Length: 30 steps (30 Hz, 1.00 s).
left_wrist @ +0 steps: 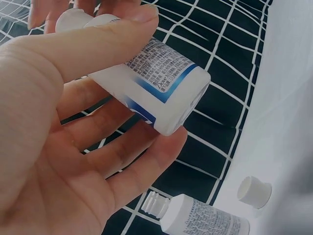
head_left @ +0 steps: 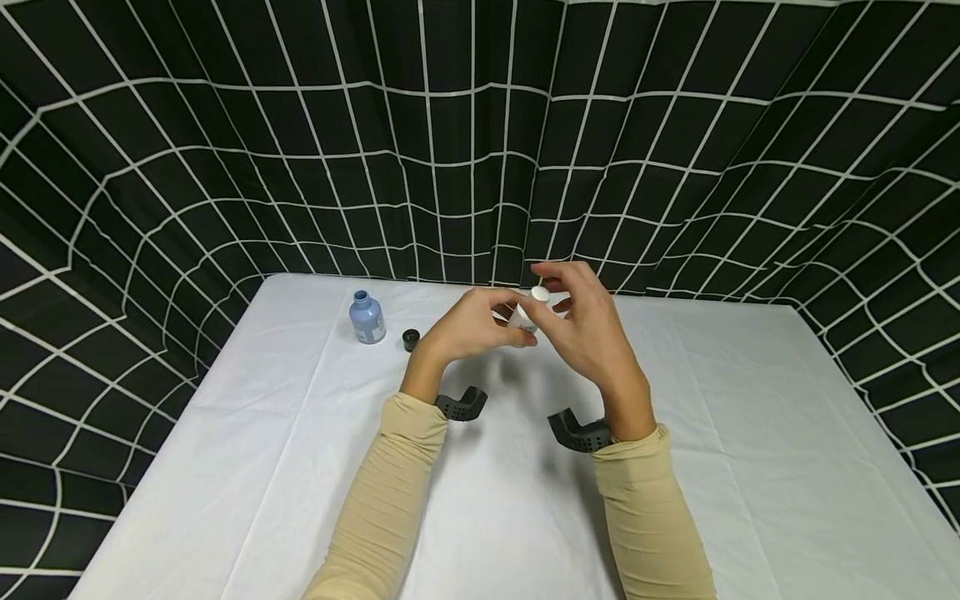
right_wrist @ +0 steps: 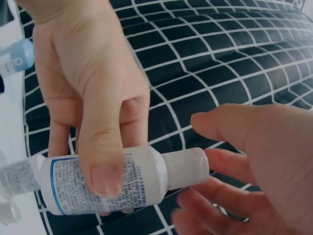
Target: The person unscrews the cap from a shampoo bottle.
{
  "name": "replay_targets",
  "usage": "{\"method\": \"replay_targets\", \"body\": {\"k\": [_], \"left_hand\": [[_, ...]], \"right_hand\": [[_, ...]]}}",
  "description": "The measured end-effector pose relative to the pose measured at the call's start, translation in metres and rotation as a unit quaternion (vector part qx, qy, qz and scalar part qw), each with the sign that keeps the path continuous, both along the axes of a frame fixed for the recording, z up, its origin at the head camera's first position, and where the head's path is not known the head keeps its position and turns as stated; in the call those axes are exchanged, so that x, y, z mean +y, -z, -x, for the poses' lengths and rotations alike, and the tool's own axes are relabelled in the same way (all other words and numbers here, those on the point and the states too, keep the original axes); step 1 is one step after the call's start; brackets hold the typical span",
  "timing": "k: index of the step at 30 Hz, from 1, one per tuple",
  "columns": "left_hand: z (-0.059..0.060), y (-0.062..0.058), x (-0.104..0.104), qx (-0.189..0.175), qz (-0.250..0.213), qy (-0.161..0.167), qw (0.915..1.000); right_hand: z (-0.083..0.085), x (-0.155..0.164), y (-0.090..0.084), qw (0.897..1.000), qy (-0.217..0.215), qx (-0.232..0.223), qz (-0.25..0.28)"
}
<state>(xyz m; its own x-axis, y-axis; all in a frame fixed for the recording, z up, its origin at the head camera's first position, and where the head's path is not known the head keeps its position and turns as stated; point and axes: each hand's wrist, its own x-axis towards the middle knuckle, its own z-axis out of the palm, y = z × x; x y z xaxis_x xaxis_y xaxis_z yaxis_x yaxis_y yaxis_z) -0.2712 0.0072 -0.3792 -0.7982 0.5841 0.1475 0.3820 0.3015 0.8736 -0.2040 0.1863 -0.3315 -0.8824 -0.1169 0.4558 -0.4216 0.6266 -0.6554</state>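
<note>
My left hand holds a small white bottle with a printed, blue-edged label, tilted above the table. Its thumb lies across the label, with fingers on the other side. The bottle's white cap is on and points towards my right hand. In the right wrist view, the right fingers lie loosely around the cap, and the thumb stands apart from it. A second white bottle, uncapped, stands on the table beside a loose white cap; the head view does not clearly show either.
An uncapped blue bottle stands at the table's back left, a black cap to its right. White cloth covers the table. A black curtain with white grid lines hangs behind and at the sides.
</note>
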Motion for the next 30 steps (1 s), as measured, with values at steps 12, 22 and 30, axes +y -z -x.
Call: {"method": "replay_targets", "body": {"k": [12, 22, 30], "left_hand": [[-0.0007, -0.0008, 0.0019, 0.005, 0.025, -0.008, 0.9996], [0.0011, 0.0010, 0.0035, 0.002, 0.012, 0.000, 0.9999], [0.0013, 0.0023, 0.0040, -0.002, 0.005, 0.000, 1.0000]], "right_hand": [[0.0034, 0.0015, 0.0025, 0.998, 0.054, -0.027, -0.025], [-0.0005, 0.0024, -0.0004, 0.999, 0.003, -0.030, -0.020], [0.0000, 0.0034, -0.0015, 0.999, -0.026, -0.031, -0.009]]}}
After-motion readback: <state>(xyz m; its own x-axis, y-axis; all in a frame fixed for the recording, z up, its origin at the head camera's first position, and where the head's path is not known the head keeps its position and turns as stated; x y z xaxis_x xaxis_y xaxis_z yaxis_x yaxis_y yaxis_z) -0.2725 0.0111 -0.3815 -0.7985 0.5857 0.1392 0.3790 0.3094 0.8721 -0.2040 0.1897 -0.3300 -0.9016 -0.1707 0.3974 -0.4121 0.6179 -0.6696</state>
